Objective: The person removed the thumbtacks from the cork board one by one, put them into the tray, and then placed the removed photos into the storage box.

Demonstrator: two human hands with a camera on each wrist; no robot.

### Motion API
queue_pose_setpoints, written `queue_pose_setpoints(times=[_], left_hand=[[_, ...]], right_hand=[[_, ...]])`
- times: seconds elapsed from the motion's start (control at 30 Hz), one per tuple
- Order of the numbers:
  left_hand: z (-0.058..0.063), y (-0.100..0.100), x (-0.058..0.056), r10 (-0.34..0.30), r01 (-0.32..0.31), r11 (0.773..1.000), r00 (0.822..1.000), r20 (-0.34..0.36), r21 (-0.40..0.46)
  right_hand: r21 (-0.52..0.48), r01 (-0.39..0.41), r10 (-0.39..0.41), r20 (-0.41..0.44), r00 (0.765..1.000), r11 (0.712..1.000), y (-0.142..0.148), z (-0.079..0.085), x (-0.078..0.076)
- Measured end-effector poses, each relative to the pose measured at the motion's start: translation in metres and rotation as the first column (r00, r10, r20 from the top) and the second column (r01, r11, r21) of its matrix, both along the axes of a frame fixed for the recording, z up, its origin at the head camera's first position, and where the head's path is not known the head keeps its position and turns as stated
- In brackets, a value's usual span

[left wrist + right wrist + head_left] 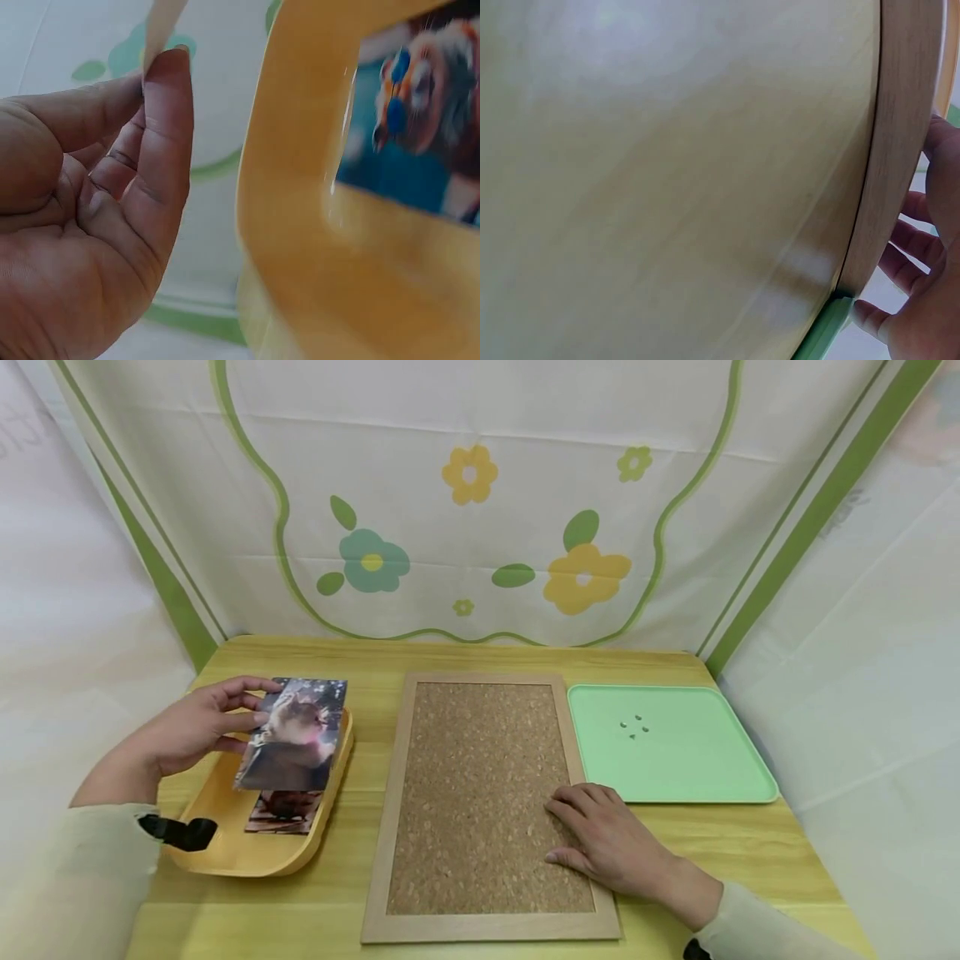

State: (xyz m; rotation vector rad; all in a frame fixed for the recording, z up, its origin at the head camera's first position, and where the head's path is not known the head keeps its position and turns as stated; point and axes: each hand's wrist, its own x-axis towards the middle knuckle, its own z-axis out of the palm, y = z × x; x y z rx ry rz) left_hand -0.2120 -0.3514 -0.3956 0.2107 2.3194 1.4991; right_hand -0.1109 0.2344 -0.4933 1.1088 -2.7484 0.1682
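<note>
My left hand (197, 722) pinches a glossy photo print (296, 735) of a furry animal by its left edge, between thumb and fingers. The print hangs over the yellow tray (225, 835). Partly covered by it in the head view, another photo (283, 814) lies inside the tray. The left wrist view shows a photo (412, 112) there of an animal in blue glasses. My right hand (606, 837) rests on the right side of the wood-framed cork board (480, 793), fingers relaxed across its frame and holding nothing.
A light green tray (682, 768) stands to the right of the board, with several tiny shiny pieces (633, 725) on it. All of it sits on a wood-grain table (465, 653). White cloth (450, 410) with printed flowers rises behind, and plain cloth hangs at both sides.
</note>
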Motion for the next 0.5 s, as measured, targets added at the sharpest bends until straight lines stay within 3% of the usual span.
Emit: queue_pose_setpoints(times=[0.2,0.5], left_hand=[[-0.002,-0.016,0.005,0.018,-0.015,0.998,0.998,0.054,-0.062],[-0.013,-0.008,0.009,-0.027,0.043,0.991,0.992,0.123,-0.124]], right_hand=[[0.001,0.004,-0.004,-0.002,1.000,1.000,0.000,0.000,0.000],[0.002,0.005,-0.005,0.002,1.000,1.000,0.000,0.000,0.000]])
